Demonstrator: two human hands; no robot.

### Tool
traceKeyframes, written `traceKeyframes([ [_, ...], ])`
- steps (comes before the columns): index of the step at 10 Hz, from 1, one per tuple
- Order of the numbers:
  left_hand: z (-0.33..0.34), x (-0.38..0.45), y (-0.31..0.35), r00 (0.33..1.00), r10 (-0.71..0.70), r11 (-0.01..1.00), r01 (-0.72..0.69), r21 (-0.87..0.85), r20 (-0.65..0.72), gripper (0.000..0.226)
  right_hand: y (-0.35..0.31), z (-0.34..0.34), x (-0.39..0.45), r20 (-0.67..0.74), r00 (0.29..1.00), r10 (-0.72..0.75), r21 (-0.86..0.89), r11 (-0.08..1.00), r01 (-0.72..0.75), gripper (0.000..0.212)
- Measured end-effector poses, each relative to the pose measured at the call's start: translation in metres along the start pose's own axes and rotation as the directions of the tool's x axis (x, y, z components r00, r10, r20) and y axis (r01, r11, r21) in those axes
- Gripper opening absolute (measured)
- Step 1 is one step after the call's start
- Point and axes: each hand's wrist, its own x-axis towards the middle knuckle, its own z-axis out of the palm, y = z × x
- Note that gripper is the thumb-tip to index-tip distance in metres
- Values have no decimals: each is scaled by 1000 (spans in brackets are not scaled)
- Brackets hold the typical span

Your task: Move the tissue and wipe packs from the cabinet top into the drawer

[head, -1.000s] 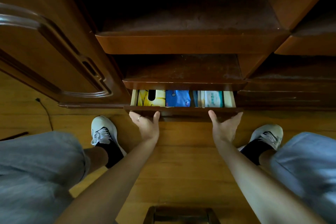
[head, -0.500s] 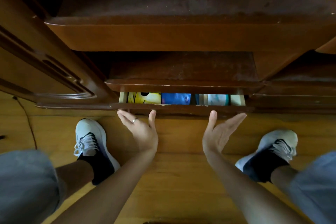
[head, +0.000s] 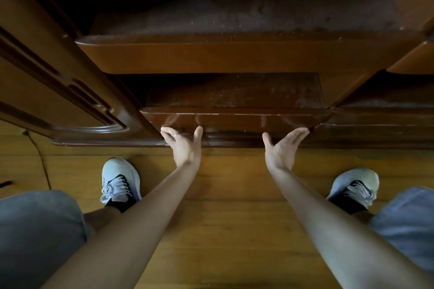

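**Drawer pushed flush, both palms at its front**

You had both hands spread flat and gripping nothing. Your left hand (head: 184,146) sat at the left end of the drawer (head: 234,122) front, fingers splayed and tips against the glossy wood, a ring (head: 176,135) showing on one finger. Your right hand (head: 283,149) was at the right end, palm turned inward, fingertips reaching the drawer's right corner; whether the palm itself touched the wood, you could not tell from this view.

The drawer lay with its long axis running left to right across the view, its face towards you and level with the cabinet (head: 234,56) front around it. No gap showed along its top edge, so the tissue and wipe packs could not be seen; nothing lay on the dusty ledge above the drawer either.

Your two white trainers stood on the wooden floor (head: 234,218), the left shoe (head: 121,180) near the panelled cabinet door (head: 58,91), the right shoe (head: 355,185) well apart from it. A thin dark cable (head: 40,159) trailed over the floor at far left.
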Motion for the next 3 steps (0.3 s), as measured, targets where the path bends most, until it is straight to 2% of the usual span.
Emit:
traceKeyframes([
  [1, -33, 1, 4, 990, 2, 989, -24, 148, 142, 85, -4, -31, 1, 159, 980, 120, -21, 993, -119, 92],
  [2, -78, -10, 11, 961, 67, 933, -156, 324, 269, 74, -7, -73, -2, 358, 917, 177, -46, 984, -172, 52],
  [3, -129, -26, 32, 907, 122, 888, -281, 363, 403, 76, -37, -126, -25, 488, 867, 101, -62, 995, -81, 43],
])
